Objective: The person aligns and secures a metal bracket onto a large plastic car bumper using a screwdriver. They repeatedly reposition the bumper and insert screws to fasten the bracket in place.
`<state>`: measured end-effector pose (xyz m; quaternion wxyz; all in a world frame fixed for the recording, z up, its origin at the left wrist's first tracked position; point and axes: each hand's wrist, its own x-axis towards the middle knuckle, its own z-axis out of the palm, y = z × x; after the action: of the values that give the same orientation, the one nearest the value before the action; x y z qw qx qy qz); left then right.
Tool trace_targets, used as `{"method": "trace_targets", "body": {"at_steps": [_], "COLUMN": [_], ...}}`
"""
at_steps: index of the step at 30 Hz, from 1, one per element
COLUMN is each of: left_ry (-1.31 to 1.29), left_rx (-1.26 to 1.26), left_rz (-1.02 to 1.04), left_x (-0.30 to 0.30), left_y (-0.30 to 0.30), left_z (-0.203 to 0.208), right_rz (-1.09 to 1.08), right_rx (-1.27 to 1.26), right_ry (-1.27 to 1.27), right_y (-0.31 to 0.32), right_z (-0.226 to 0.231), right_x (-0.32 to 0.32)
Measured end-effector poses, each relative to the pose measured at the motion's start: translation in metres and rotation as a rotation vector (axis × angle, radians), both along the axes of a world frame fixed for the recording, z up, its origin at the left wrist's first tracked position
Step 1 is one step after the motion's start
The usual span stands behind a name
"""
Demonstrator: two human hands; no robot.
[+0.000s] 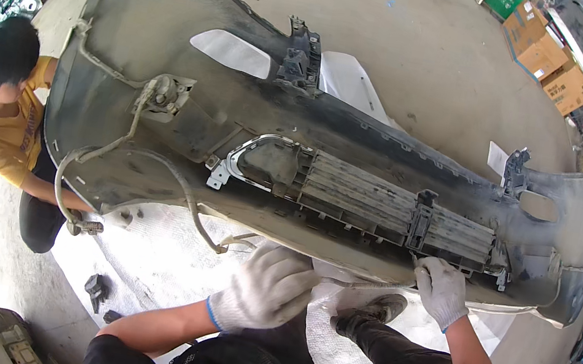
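A large dark car bumper [204, 106] lies with its inner side facing up, and a slatted grille shutter [367, 191] sits along its middle. My right hand [441, 290], in a white knit glove, is closed at the bumper's near edge, just below the shutter. A thin dark tip shows at its fingers, too small to name. My left hand [266, 289], gloved too and slightly blurred, is curled in front of the near edge; its fingertips and anything in them are hidden. A wiring harness [187, 184] loops over the bumper's left part, its end close to my left hand.
At the left a person in a yellow shirt [6, 134] crouches, one arm reaching the bumper's edge. White sheeting [147, 258] covers the floor beneath. Black plastic pieces [96, 290] lie at the lower left. Cardboard boxes [537, 50] stand at the far right.
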<state>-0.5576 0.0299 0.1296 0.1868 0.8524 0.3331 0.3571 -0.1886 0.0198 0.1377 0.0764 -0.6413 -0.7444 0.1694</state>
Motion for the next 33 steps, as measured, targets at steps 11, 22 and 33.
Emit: {"method": "trace_targets", "body": {"at_steps": [11,22,33], "left_ry": [-0.628,-0.949,-0.639], "left_rx": [-1.599,-1.643,-1.15], "left_rz": [0.183,0.935,0.823], "left_x": [-0.033,-0.162,-0.164], "left_y": [-0.03,-0.041,-0.082], "left_z": [-0.186,-0.381,-0.492], "right_rz": [0.013,-0.115,0.533], "right_rx": [-0.002,-0.267,-0.387], "right_ry": [0.007,-0.092,-0.346], "right_y": [0.0,0.037,0.213], "right_z": [-0.005,0.017,-0.109], "right_x": [0.001,-0.018,-0.267]}}
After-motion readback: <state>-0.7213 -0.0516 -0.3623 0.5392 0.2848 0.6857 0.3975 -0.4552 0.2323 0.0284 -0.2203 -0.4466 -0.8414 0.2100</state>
